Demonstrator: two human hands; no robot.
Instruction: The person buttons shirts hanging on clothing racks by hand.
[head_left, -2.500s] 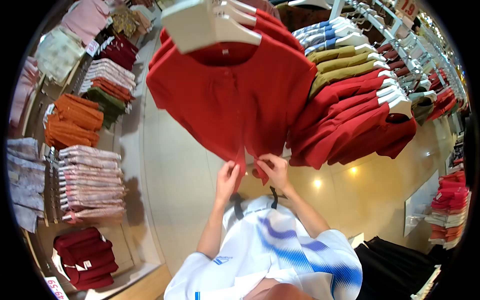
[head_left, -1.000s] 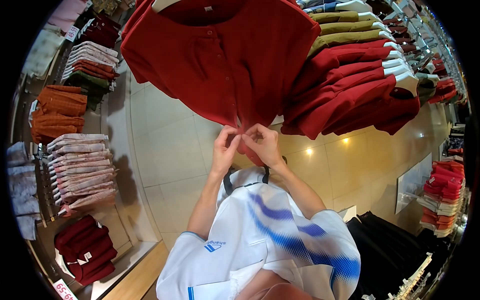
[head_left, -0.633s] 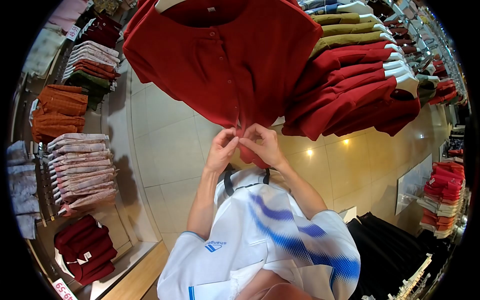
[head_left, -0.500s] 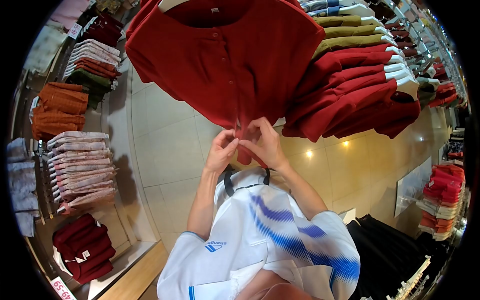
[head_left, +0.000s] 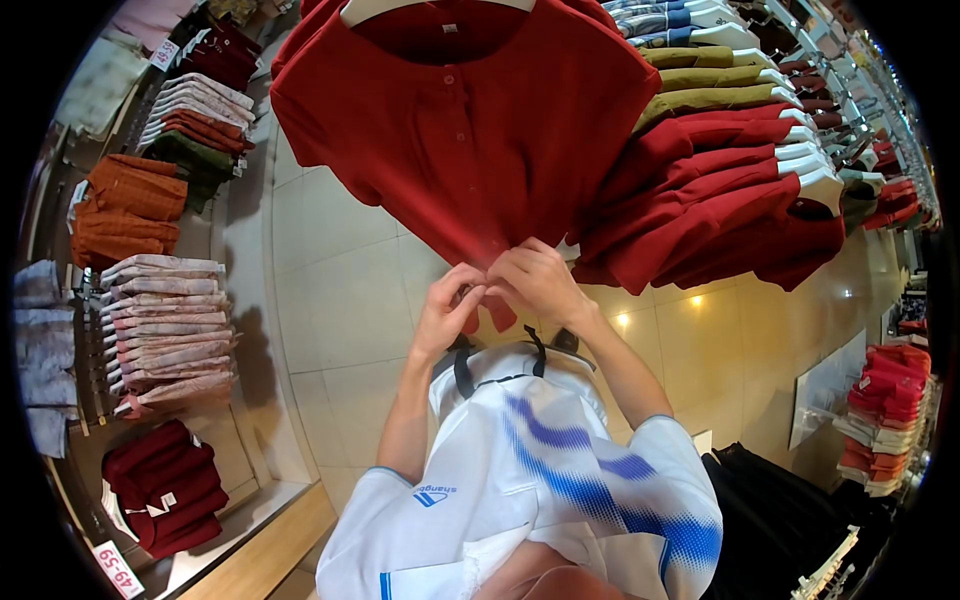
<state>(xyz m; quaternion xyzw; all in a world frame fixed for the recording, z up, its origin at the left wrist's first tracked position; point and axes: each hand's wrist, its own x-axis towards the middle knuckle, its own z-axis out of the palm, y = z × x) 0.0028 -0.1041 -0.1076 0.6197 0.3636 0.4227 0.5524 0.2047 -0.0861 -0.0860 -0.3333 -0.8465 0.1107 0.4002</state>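
A red buttoned shirt (head_left: 460, 130) hangs in front of me on a white hanger (head_left: 430, 8), its neck opening at the top. Both hands meet at the lower end of its front placket. My left hand (head_left: 455, 300) pinches the hem from the left side, fingers closed. Against it, my right hand (head_left: 535, 280) is closed on the same fabric, with the back of the hand toward the camera. Two loose ends of red cloth hang below the fingers. The exact fold or button between the fingertips is hidden.
More red shirts (head_left: 700, 200) hang close on the right, beside olive garments (head_left: 710, 80). Racks on the left hold patterned shirts (head_left: 165, 320), an orange garment (head_left: 130, 210) and maroon clothes (head_left: 170, 490). Black garments (head_left: 765, 500) are at the lower right. Tiled floor (head_left: 340, 290) shows below.
Both hands have drawn closer together at the placket, and the right hand has turned and curled over the cloth. The view has shifted slightly, so the shirt appears a little further right.
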